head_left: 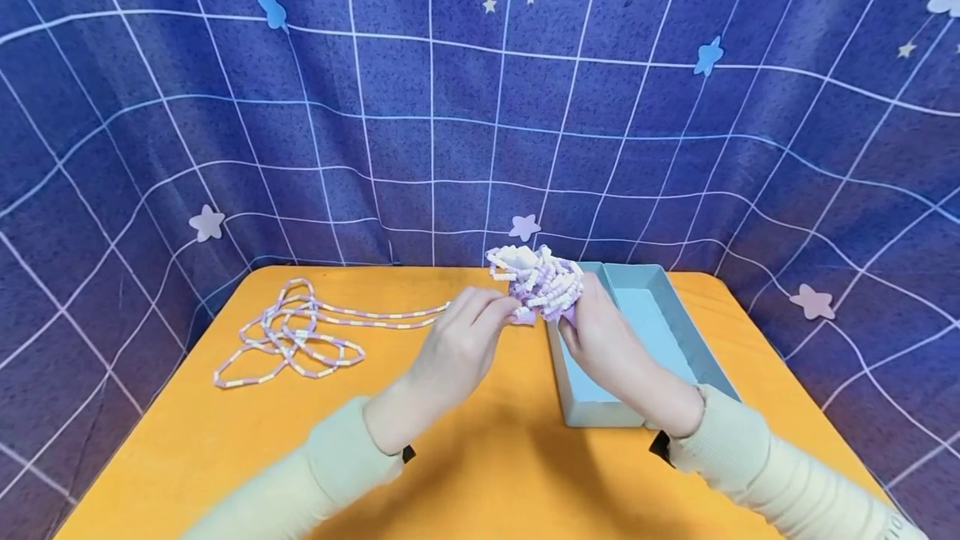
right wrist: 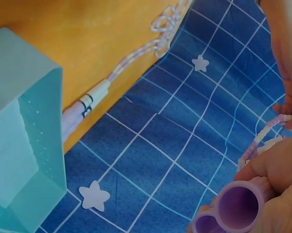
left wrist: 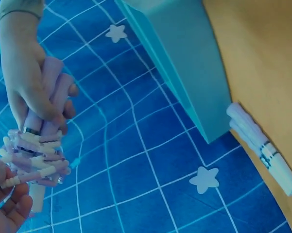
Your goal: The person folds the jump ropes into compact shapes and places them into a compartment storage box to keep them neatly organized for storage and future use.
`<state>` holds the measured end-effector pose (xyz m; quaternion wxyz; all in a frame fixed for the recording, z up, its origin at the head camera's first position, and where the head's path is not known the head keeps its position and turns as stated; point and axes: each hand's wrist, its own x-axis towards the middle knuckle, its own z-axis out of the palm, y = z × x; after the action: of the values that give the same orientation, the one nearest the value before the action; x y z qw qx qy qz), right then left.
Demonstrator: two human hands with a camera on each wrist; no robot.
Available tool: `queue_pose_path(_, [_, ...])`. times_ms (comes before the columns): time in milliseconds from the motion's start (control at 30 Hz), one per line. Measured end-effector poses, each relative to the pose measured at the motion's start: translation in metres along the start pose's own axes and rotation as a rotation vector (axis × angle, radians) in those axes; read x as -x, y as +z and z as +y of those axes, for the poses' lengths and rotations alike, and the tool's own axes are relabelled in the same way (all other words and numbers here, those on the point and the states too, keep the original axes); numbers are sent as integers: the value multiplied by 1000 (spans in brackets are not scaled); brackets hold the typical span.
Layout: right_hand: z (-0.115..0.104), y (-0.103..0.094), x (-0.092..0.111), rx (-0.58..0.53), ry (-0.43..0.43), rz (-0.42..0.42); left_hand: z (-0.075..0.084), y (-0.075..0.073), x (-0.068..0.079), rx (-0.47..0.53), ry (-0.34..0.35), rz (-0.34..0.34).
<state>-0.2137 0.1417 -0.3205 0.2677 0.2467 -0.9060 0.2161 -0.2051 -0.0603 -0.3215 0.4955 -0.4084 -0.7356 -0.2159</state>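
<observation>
Blue curtain [head_left: 465, 148] printed w/ pale grid lines, clouds & stars hangs behind an orange table [head_left: 465, 482]. Over the tabletop, a person in pale long sleeves [head_left: 738, 448] handles a lilac-&-white beaded rope [head_left: 543, 277] w/ 2 bare hands, the bunched cord held up nr. the L side of a light-blue box [head_left: 573, 415]. R hand [head_left: 611, 340] has its fingers closed round the rope's 2 lilac handles [left wrist: 52, 75], which lie side by side; R wrist view shows their hollow ends. Beaded cord sits in thick loops about the far part of the handles. L hand [head_left: 461, 340] grips too, pinching a length of the cord betw. thumb & fingertips, close beside the bundle.

On the table to the L, a 2nd beaded rope [head_left: 288, 336] lies in loose, crossing loops, w/ 2 strands running R, approx. parallel, & passing behind the L hand in the head view. Wrist views show that rope's lilac-&-white table handles [right wrist: 90, 104], marked w/ dark bands, lying together on the orange top nr. the box. Box is open-topped & stands at R, its long sides running toward the curtain.
</observation>
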Motion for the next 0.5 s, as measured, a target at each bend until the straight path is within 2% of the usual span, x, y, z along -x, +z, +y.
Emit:
queue_pose_path(233, [-4, -1, -1, 25, 37, -9, 5, 1, -4, 69, -129, 62])
queue_pose_path(400, [-6, -1, 0, 88, 52, -29, 7, 3, -7, 68, -140, 91])
queue_pose_path(500, [-7, 0, 1, 105, 47, -42, 8, 4, -9, 62, -120, 116])
